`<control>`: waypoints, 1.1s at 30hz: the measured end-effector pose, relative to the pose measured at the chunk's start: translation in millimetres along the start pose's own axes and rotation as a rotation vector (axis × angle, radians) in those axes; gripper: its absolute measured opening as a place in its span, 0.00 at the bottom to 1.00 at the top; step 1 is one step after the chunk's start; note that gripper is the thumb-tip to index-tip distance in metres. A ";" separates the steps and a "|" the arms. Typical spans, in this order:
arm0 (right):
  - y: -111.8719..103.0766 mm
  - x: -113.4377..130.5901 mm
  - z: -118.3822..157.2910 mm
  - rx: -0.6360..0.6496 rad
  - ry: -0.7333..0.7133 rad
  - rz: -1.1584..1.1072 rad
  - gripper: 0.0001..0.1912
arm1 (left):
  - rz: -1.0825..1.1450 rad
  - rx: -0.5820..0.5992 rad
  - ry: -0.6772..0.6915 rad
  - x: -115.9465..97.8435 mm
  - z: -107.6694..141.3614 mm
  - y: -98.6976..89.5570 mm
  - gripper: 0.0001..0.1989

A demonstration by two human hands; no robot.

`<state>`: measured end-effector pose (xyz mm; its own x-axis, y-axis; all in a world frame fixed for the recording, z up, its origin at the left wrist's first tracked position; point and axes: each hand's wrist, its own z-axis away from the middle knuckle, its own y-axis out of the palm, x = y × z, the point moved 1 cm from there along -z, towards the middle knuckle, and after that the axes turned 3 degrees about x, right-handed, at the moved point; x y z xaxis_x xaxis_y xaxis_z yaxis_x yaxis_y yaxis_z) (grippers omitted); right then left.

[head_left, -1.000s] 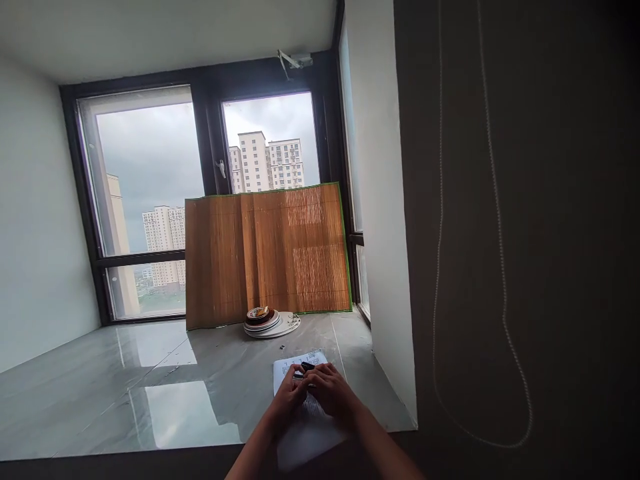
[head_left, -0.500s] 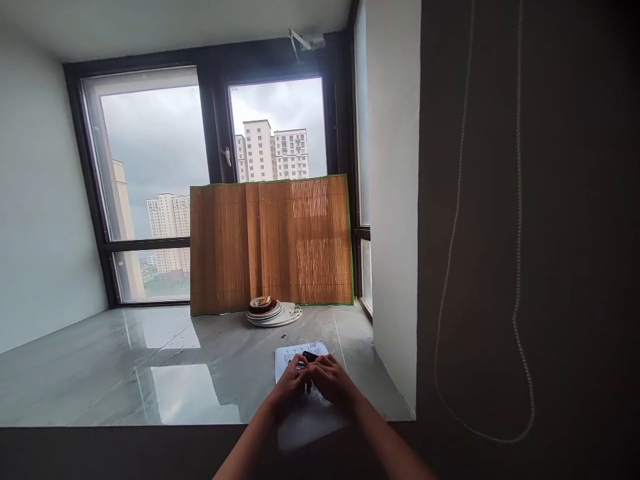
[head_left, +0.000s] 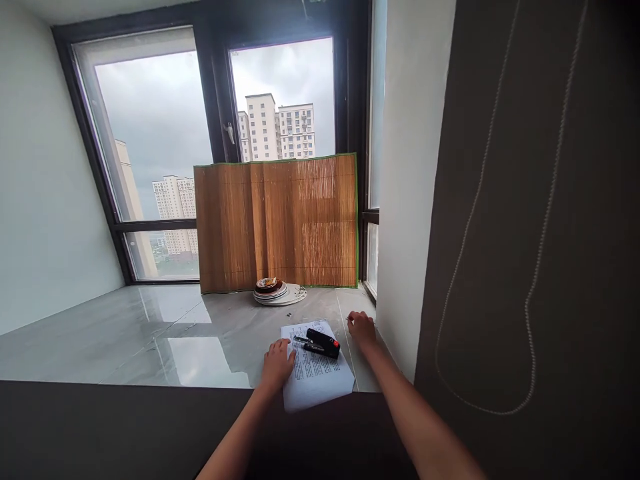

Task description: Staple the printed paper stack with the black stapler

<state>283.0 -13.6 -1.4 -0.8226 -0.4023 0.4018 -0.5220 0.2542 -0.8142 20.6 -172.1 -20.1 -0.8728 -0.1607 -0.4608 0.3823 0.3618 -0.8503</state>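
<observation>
A black stapler (head_left: 324,343) with a red spot at one end lies tilted across the printed sheets of paper (head_left: 313,395). Its front part looks opened out toward the left. My left hand (head_left: 278,365) rests at the left edge of the paper, fingers stretched out and apart from the stapler. To the right of the paper, my right hand (head_left: 362,328) is over the ledge with its fingers pinched together. A tiny light thing shows at those fingertips, too small to name.
The grey tiled ledge (head_left: 150,337) ends in a front edge, and the paper hangs over it. A stack of plates (head_left: 280,295) stands farther back before a bamboo mat (head_left: 277,227) leaning on the window. A beaded cord (head_left: 537,267) hangs at right.
Both hands were together over the stapler. They have parted, left to the paper's edge and right to the ledge, and the stapler now lies on the paper. The view has tilted down.
</observation>
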 end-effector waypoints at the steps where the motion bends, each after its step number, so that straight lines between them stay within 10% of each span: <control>1: 1.8 -5.4 -2.2 0.027 0.021 0.013 0.14 | -0.071 0.064 0.023 3.4 2.5 2.1 0.22; 9: 13.6 -25.4 1.7 0.126 0.113 0.085 0.15 | -0.310 0.284 0.124 4.0 -20.8 19.7 0.29; 14: 17.4 -20.9 27.2 0.097 0.180 0.162 0.18 | -0.234 0.105 0.149 17.8 -63.6 17.0 0.21; 23: 17.9 -10.8 51.3 0.072 0.073 0.282 0.19 | -0.234 0.149 0.169 52.4 -143.4 18.4 0.28; 33: 17.4 -13.9 53.4 0.039 0.049 0.190 0.18 | -0.250 0.067 0.156 49.0 -123.0 28.0 0.22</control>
<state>297.3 -50.5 -43.6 -0.9158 -0.3072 0.2587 -0.3483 0.2865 -0.8925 -48.8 -56.9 -35.2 -0.9764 -0.0923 -0.1951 0.1645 0.2666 -0.9497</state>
